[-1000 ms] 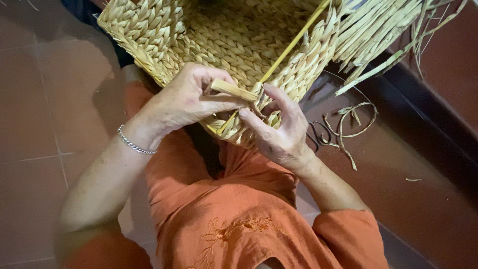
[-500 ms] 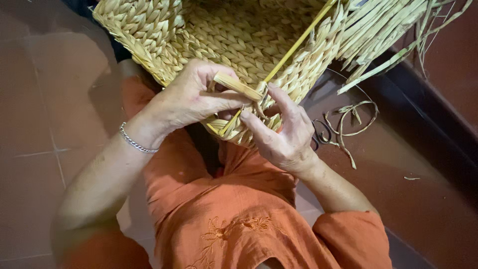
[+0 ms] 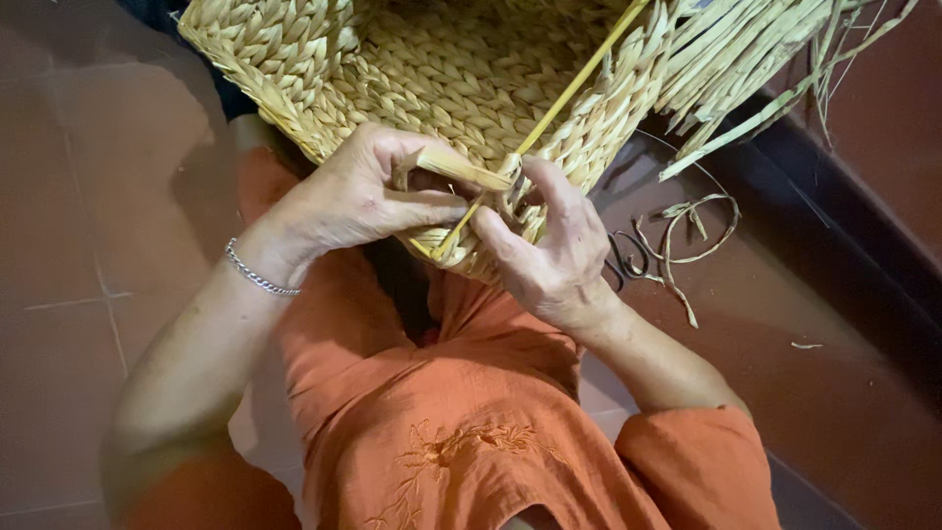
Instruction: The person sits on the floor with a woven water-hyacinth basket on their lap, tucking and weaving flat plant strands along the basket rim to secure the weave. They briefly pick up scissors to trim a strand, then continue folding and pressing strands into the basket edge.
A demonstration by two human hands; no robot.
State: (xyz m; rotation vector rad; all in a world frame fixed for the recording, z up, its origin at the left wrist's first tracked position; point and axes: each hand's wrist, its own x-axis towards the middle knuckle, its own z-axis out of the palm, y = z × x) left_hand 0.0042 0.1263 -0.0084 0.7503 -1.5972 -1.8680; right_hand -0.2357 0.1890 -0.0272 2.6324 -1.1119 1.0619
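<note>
Woven basket rim between left hand, right hand, both pinching straw strand

The woven basket is blocking the way ahead of both hands; loose straw ends and scissors are crowding the right, while tiled floor is lying open leftward.

golden braided basket, orange clothing, reddish-brown floor

It looks like a home craft place: a red tiled floor, a half-woven straw basket, loose straw strips and scissors lying there.
</note>
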